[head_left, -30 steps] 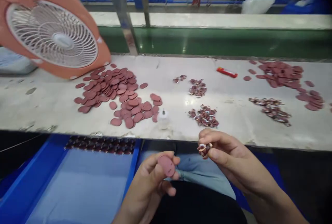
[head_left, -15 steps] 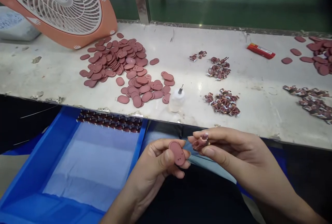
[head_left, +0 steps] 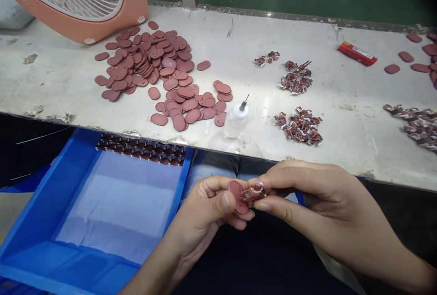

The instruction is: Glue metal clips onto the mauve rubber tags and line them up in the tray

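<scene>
Between thumb and fingers, my left hand holds a reddish-brown oval disc. My right hand pinches a small painted brown figure, which overlaps the disc's face at its right side. Whether the two pieces are pressed together is too small to tell. Beyond my hands, a pile of similar ovals lies on the worktable. A clear bottle with a thin needle tip stands near the table's front edge. To its right lie clusters of small figures.
A pink fan stands at the back left. Below the table edge, a blue tray holds rows of assembled pieces on a pale sheet. A red packet and more figures lie to the right.
My right hand has brought the figure leftward onto the disc in my left hand; before, they were apart. The camera view has shifted, so the table's objects appear higher.
</scene>
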